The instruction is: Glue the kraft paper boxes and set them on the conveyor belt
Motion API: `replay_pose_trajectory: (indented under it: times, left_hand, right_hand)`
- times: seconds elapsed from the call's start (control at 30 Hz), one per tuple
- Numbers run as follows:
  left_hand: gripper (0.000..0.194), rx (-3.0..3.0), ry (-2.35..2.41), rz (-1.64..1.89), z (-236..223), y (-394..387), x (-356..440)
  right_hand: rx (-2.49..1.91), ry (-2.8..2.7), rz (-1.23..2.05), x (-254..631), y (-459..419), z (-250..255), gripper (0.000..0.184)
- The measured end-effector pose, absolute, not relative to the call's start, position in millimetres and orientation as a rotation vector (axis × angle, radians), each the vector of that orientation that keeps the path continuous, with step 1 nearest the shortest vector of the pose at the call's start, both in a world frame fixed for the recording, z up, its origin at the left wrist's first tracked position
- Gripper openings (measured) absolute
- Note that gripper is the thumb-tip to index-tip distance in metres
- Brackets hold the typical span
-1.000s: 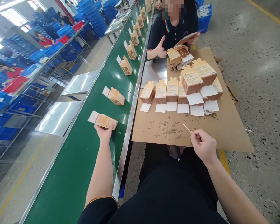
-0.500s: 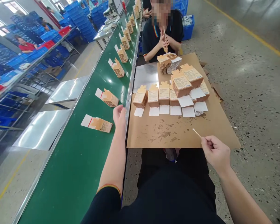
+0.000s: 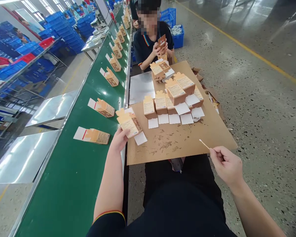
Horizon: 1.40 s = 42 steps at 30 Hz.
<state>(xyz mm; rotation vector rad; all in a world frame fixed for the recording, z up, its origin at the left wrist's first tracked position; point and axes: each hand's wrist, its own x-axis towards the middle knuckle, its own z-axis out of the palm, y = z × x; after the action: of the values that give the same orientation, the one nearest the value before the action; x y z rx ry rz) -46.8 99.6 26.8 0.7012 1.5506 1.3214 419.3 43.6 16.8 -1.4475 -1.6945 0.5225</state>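
Note:
My left hand [image 3: 119,139] is closed on a small brown cardboard box [image 3: 129,123], held tilted over the table's left edge with a white flap hanging down. In my right hand [image 3: 226,164] a cotton swab [image 3: 204,144] is pinched, its white tip pointing up and left above the cardboard sheet [image 3: 177,138]. Several similar boxes [image 3: 161,102] stand in a cluster on the sheet, some stacked, their white flaps lying toward me. Close to my left wrist, another box [image 3: 102,136] rests on the green conveyor belt [image 3: 64,184].
More boxes [image 3: 111,78] line the conveyor going away from me. Across the table a co-worker [image 3: 151,42] holds a brown carton behind a pile of flattened cartons [image 3: 160,69]. Dark wet marks spot the sheet. A blue crate [image 3: 178,38] stands on the floor behind.
My left hand has picked up the leftmost box of the row and brought it left to the belt's edge. The co-worker has raised a carton. My view has shifted right.

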Motion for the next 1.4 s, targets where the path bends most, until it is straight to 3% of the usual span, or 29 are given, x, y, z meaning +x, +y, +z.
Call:
replay_pose_trajectory:
  times: [0.13, 0.43, 0.63, 0.87, 1.13, 1.4]
  left_hand:
    - [0.07, 0.627, 1.464, 1.477, 3, 50, -7]
    - [0.079, 0.626, 1.486, 1.52, -22, 46, 47]
    - [0.081, 0.684, 1.496, 1.5, -21, 45, 47]
    - [0.084, 0.957, 1.654, 1.47, -21, 33, 68]
    - [0.072, 1.425, 1.975, 1.245, -23, 18, 84]
    - [0.079, 1.276, 1.948, 1.309, -27, 22, 59]
  right_hand:
    - [-1.37, -1.82, 0.666, 386, 45, 9, 0.04]
    - [-1.141, -2.334, 0.667, 289, 57, -43, 0.033]
    - [-1.178, -2.421, 0.596, 291, 66, -48, 0.031]
    - [-1.288, -2.142, 0.583, 317, 83, -33, 0.031]
    - [-1.324, -1.88, 0.573, 353, 67, -6, 0.034]
    - [-1.296, -1.856, 0.67, 346, 61, -9, 0.035]
